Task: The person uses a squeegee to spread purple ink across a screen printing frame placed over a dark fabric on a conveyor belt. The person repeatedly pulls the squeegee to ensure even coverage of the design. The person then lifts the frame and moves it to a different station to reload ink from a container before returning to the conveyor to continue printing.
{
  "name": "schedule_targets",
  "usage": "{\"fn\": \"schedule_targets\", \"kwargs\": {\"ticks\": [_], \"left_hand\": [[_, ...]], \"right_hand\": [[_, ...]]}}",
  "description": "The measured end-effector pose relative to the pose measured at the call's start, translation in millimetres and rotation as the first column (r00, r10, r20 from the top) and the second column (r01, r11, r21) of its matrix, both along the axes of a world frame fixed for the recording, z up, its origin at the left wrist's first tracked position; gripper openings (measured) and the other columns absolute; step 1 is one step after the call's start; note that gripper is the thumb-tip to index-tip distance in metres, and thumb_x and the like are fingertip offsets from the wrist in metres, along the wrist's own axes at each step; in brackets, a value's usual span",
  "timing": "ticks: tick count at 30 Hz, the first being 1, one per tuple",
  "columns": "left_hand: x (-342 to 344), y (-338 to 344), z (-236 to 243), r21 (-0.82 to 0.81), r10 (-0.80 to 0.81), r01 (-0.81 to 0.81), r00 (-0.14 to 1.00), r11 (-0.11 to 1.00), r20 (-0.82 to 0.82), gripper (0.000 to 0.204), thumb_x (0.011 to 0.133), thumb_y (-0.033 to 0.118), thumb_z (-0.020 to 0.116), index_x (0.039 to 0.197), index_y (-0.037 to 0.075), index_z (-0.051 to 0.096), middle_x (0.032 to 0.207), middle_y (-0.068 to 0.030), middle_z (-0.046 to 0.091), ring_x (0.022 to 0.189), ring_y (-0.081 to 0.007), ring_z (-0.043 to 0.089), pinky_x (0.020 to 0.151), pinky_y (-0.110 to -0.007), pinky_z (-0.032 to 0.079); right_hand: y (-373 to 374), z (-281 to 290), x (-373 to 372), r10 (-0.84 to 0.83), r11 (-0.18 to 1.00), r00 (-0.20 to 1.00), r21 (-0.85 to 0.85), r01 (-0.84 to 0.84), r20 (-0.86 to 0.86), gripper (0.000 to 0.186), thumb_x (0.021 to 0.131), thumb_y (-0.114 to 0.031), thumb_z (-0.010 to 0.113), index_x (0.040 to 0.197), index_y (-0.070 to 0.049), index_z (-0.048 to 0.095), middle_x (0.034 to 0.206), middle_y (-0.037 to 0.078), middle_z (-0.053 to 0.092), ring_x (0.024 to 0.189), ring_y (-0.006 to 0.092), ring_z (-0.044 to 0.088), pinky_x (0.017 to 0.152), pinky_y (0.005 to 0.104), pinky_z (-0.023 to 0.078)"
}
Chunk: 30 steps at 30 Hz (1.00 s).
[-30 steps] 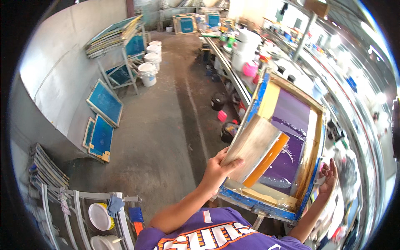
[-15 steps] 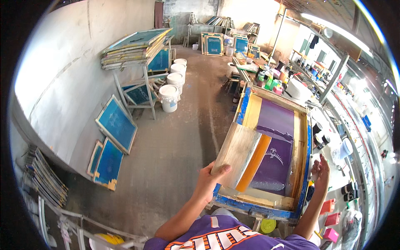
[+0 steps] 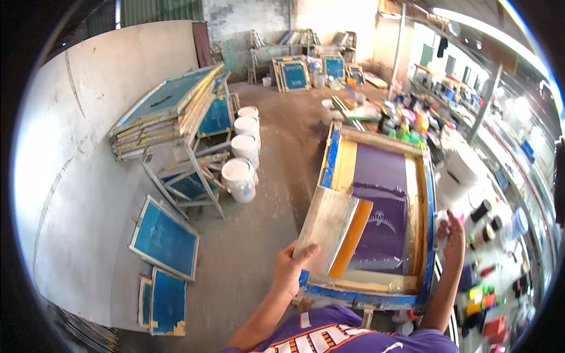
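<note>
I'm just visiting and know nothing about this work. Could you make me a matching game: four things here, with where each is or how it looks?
Things
1. Squeegee
2. White buckets
3. Front frame
4. Stack of frames

Places or looks
A. Blue along its edges, purple inside
B. On a stand
C. In the person's left hand
D. In a row on the floor

Right pairs: 1-C, 2-D, 3-A, 4-B

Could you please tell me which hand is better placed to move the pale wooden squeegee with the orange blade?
Probably the left hand, since it grips the squeegee; the right hand is apart from it, beside the blue-edged rectangular wooden frame.
</note>
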<state>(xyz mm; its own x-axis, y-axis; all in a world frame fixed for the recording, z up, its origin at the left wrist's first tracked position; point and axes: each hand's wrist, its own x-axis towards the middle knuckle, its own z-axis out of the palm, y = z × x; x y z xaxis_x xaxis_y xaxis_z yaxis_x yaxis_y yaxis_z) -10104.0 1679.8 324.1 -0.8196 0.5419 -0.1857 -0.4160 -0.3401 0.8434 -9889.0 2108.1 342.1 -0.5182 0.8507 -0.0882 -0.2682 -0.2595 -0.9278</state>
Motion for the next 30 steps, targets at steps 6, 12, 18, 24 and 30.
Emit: {"fn": "schedule_targets", "kwargs": {"ticks": [6,12,18,24,30], "left_hand": [[-132.2,22.6,0.3,-0.011,0.126,-0.126,0.992,0.992,0.016,0.044,0.085,0.025,0.083,0.114,-0.005,0.069,0.102,-0.0095,0.070,0.090,-0.0152,0.067,0.078,-0.030,0.053],[-264.1,67.2,-14.2,0.038,0.193,-0.196,0.979,0.980,0.069,0.044,0.085,0.026,0.084,0.113,-0.005,0.069,0.101,-0.0104,0.071,0.089,-0.0151,0.067,0.078,-0.030,0.053],[-425.3,105.5,-27.7,0.038,0.121,-0.124,0.991,0.992,0.059,0.045,0.084,0.028,0.085,0.111,-0.005,0.070,0.101,-0.0094,0.071,0.087,-0.0139,0.067,0.076,-0.029,0.053],[-582.8,159.9,-16.7,-0.007,0.002,-0.002,1.000,1.000,0.013,0.042,0.083,0.027,0.086,0.109,-0.002,0.071,0.098,-0.0062,0.071,0.086,-0.0118,0.065,0.077,-0.028,0.051],[-717.3,207.3,-30.6,-0.010,0.044,-0.045,0.998,0.999,-0.042,0.041,0.080,0.023,0.087,0.109,0.000,0.070,0.101,-0.0046,0.071,0.090,-0.0131,0.065,0.084,-0.029,0.050]], "right_hand": [[34.1,21.9,-179.2,0.225,0.972,0.973,-0.065,-0.228,-0.044,0.033,0.098,-0.030,0.062,0.126,-0.013,0.057,0.075,-0.004,0.052,0.055,0.0033,0.040,0.052,0.0223,0.034],[76.6,35.2,-339.5,0.288,0.957,0.957,-0.041,-0.289,-0.021,0.032,0.097,-0.029,0.064,0.123,-0.012,0.056,0.076,-0.002,0.056,0.055,0.0035,0.041,0.052,0.0212,0.034],[104.9,27.7,-477.0,0.109,0.990,0.992,-0.086,-0.114,-0.063,0.025,0.100,-0.029,0.063,0.118,-0.013,0.059,0.073,-0.002,0.054,0.053,0.0047,0.044,0.046,0.0218,0.036],[128.9,24.1,-570.0,-0.214,0.976,0.969,0.073,0.206,0.128,0.032,0.098,-0.036,0.062,0.122,-0.014,0.065,0.082,0.002,0.063,0.057,0.0079,0.050,0.051,0.0234,0.041],[174.8,7.5,-687.7,-0.029,1.000,0.998,-0.013,0.028,-0.053,0.040,0.099,-0.033,0.061,0.133,-0.012,0.061,0.082,0.000,0.062,0.058,0.0051,0.046,0.054,0.0227,0.038]]}}
